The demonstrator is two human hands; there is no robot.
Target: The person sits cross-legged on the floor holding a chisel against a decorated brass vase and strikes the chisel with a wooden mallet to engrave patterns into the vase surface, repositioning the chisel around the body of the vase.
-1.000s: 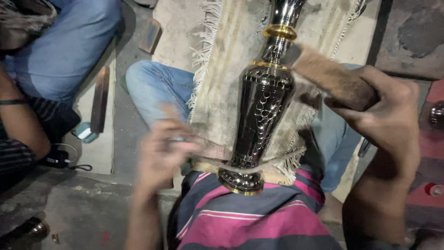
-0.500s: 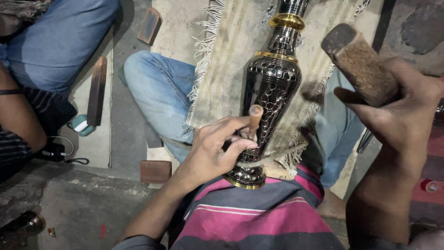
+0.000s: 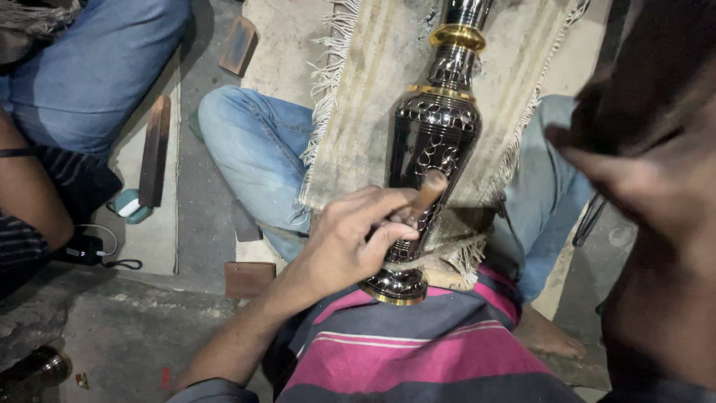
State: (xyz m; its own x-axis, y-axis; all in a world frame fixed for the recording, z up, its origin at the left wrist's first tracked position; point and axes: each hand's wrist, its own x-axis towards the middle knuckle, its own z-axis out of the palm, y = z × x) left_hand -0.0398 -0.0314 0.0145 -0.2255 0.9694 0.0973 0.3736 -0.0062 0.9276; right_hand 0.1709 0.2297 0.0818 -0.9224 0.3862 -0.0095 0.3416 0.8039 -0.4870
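Observation:
A tall dark metal vase with gold bands and an engraved pattern lies along my lap on a fringed beige cloth. My left hand grips a short wooden-handled punch whose tip rests against the vase's belly. My right hand is raised close to the camera at the right, blurred, with its fingers curled around a wooden mallet that shows only as a dark blur above it. The vase's foot sits against my striped pink garment.
Another person in jeans sits at the left, forearm in view. Wooden blocks lie on the concrete floor, with a small teal object and a black device with a cable. My bare foot is lower right.
My right hand with the mallet has lifted from the vase towards the camera. My left hand has brought the punch onto the vase and holds it there.

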